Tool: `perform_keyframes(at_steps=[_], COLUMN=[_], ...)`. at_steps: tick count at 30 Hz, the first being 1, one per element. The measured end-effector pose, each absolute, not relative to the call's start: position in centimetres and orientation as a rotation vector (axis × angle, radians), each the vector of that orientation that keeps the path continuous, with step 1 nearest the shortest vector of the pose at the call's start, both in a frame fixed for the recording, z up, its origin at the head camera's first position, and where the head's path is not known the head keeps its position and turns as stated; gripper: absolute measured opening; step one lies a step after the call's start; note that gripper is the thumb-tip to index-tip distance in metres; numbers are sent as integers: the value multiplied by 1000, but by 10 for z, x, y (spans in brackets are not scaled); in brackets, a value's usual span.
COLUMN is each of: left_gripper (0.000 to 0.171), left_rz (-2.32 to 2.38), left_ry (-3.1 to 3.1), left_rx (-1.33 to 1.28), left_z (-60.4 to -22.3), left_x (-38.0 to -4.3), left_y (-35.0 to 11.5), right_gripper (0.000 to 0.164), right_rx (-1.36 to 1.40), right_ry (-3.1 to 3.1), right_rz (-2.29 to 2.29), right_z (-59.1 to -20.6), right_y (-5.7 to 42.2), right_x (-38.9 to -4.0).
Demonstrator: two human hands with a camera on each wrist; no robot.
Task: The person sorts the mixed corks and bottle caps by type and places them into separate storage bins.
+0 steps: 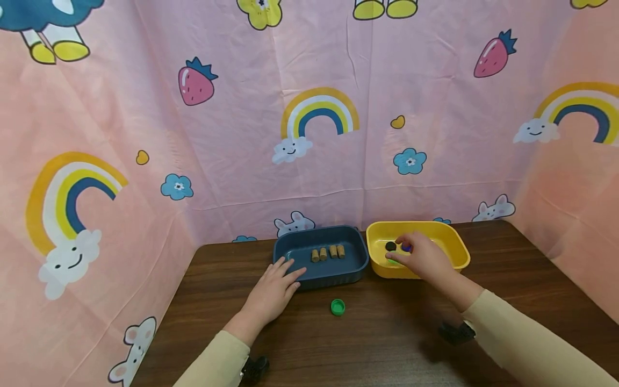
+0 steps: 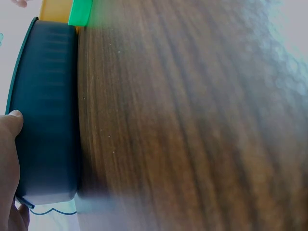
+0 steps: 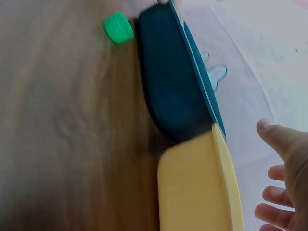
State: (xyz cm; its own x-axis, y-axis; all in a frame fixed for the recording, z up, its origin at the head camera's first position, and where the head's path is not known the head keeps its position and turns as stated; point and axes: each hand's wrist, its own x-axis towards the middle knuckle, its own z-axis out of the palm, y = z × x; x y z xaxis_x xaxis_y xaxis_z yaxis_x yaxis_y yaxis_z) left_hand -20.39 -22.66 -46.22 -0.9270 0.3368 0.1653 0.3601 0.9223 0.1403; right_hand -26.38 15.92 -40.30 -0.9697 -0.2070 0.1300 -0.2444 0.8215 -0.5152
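My left hand (image 1: 272,290) rests at the near left corner of the dark blue tray (image 1: 319,279), its fingers spread over the rim. In the left wrist view the thumb (image 2: 15,120) touches the tray's outer wall. Inside that tray stand several corks (image 1: 332,252). Over the yellow tray (image 1: 447,234) hovers my right hand (image 1: 425,258), thumb and fingers apart with nothing between them in the right wrist view. Below it in the yellow tray lie a black cap (image 1: 390,246), a blue cap (image 1: 407,247) and a partly hidden green piece (image 1: 393,261).
A green bottle cap (image 1: 338,307) lies open side up on the brown wooden table (image 1: 367,344), in front of the dark blue tray. Both trays stand side by side against a pink patterned cloth (image 1: 333,177) at the back.
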Motion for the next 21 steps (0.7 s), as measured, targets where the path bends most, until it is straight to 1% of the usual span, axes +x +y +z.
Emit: perform_keyframes(at_steps=[6,12,21], left_gripper=[45,45,45], left_rz=[-274,-278,-284], left_ry=[-2938,-2939,-2935], left_rx=[-543,-546,-542], left_z=[-463,-464,-465], left_x=[-204,-204,-205], left_y=[-227,-228,-228], right_gripper=[54,52,50], right_rx=[499,558,573], right_ry=[-2835,-2848,-2891], right_rz=[797,796,805], right_z=[-412,-421,-425], right_y=[152,145,131], right_x=[-237,-223,-215])
